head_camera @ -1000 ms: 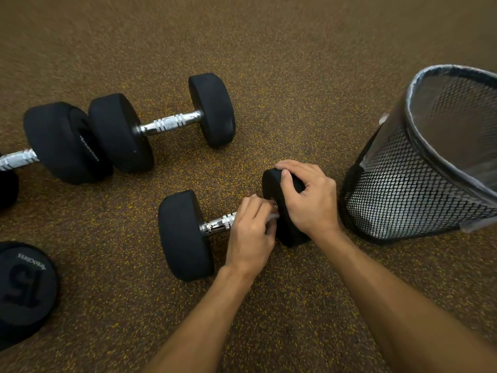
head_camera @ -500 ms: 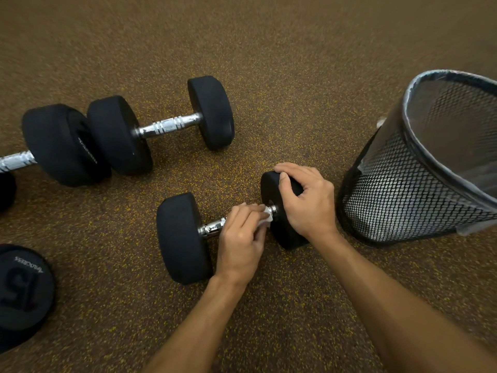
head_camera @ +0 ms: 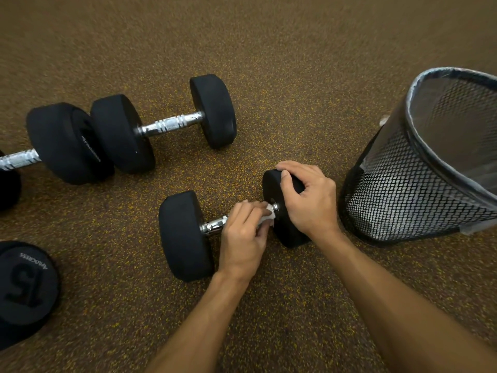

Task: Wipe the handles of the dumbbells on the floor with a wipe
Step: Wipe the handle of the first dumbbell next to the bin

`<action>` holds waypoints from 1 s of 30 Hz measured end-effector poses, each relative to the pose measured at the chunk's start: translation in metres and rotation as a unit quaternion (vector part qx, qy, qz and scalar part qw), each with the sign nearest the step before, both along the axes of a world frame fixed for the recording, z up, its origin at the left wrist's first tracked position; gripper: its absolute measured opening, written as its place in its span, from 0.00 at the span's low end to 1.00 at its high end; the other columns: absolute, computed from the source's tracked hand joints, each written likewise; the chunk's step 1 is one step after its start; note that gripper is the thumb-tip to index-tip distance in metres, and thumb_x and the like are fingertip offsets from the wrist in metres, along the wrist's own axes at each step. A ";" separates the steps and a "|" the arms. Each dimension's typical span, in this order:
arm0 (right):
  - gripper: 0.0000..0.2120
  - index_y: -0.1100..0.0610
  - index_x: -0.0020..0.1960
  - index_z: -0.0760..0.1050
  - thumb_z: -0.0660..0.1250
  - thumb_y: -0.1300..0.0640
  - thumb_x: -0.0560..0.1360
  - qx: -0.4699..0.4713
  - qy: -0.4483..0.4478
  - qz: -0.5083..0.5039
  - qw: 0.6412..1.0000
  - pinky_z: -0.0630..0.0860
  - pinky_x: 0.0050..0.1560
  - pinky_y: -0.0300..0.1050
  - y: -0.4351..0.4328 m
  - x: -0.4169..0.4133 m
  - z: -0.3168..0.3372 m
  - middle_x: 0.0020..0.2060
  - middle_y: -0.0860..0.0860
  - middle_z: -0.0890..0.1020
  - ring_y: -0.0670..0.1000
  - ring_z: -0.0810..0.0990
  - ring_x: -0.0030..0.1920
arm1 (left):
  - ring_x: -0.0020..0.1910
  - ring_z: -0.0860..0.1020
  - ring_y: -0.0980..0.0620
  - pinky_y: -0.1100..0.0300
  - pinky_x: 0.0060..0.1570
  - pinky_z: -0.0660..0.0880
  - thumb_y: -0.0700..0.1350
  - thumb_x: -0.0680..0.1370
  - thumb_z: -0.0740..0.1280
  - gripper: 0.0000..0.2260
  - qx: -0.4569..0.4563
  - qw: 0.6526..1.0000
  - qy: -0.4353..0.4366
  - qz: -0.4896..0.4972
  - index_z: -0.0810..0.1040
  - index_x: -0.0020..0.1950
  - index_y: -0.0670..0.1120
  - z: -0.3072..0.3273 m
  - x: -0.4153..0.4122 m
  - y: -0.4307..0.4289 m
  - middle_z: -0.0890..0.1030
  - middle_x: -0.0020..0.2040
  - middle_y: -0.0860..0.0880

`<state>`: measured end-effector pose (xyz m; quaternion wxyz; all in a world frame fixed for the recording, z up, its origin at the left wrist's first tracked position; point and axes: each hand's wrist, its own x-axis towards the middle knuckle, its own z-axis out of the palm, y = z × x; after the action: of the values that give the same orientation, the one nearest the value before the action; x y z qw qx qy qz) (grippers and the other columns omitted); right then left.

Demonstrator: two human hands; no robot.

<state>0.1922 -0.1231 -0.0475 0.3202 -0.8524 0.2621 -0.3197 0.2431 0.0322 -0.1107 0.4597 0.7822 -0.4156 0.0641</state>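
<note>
A small black dumbbell (head_camera: pixel 185 235) with a chrome handle (head_camera: pixel 213 226) lies on the floor in front of me. My left hand (head_camera: pixel 243 238) is wrapped over the handle and holds a white wipe (head_camera: pixel 266 215) against its right end. My right hand (head_camera: pixel 309 197) grips the top of the dumbbell's right head (head_camera: pixel 271 192). A second dumbbell (head_camera: pixel 164 125) with a knurled chrome handle lies farther back on the left. A third dumbbell (head_camera: pixel 64 142) lies end to end with it at the far left. Most of the near handle is hidden under my left hand.
A black mesh waste bin (head_camera: pixel 419 184) with a clear liner stands just right of my right hand. A black dumbbell head marked 15 (head_camera: pixel 25 289) sits at the lower left. Speckled brown rubber floor (head_camera: pixel 295 63) stretches out behind everything.
My left hand has slid a little left along the handle, so the white wipe now shows at the handle's right end. The right hand keeps its grip on the head.
</note>
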 end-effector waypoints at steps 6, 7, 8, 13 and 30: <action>0.13 0.52 0.58 0.88 0.66 0.52 0.81 -0.002 -0.003 -0.001 1.000 0.78 0.66 0.47 0.001 0.000 -0.001 0.56 0.43 0.87 0.45 0.83 0.60 | 0.63 0.83 0.51 0.50 0.70 0.77 0.36 0.77 0.78 0.10 -0.009 0.999 0.009 0.034 0.88 0.58 0.42 -0.001 -0.002 0.006 0.87 0.61 0.47; 0.13 0.52 0.58 0.88 0.66 0.52 0.81 -0.002 -0.001 -0.002 1.000 0.78 0.66 0.46 0.001 0.000 -0.001 0.56 0.43 0.87 0.46 0.83 0.60 | 0.62 0.84 0.51 0.50 0.70 0.75 0.38 0.78 0.77 0.10 0.001 0.999 0.007 0.038 0.88 0.59 0.43 -0.001 -0.001 0.004 0.87 0.61 0.48; 0.13 0.52 0.58 0.88 0.65 0.52 0.81 -0.003 0.000 -0.003 1.000 0.77 0.67 0.46 0.001 0.000 -0.001 0.56 0.43 0.87 0.46 0.83 0.60 | 0.62 0.84 0.52 0.50 0.70 0.75 0.41 0.79 0.77 0.10 0.014 0.999 0.004 0.042 0.88 0.60 0.44 0.000 0.000 0.003 0.87 0.61 0.49; 0.13 0.52 0.58 0.87 0.65 0.52 0.81 -0.004 0.005 -0.002 1.000 0.77 0.67 0.46 0.000 0.000 0.000 0.57 0.42 0.87 0.45 0.82 0.61 | 0.58 0.84 0.51 0.50 0.67 0.73 0.48 0.84 0.70 0.11 0.090 0.994 -0.006 0.058 0.87 0.63 0.47 0.014 0.002 -0.010 0.87 0.60 0.51; 0.14 0.52 0.58 0.88 0.65 0.51 0.81 0.007 -0.001 -0.002 1.000 0.77 0.67 0.47 0.001 0.001 0.001 0.56 0.42 0.87 0.45 0.82 0.61 | 0.60 0.83 0.54 0.46 0.79 0.67 0.39 0.76 0.79 0.13 0.018 0.997 0.048 0.056 0.86 0.60 0.42 0.005 0.003 0.008 0.87 0.59 0.49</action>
<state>0.1931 -0.1220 -0.0468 0.3263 -0.8493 0.2655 -0.3189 0.2466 0.0401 -0.1061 0.4606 0.8146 -0.3499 0.0441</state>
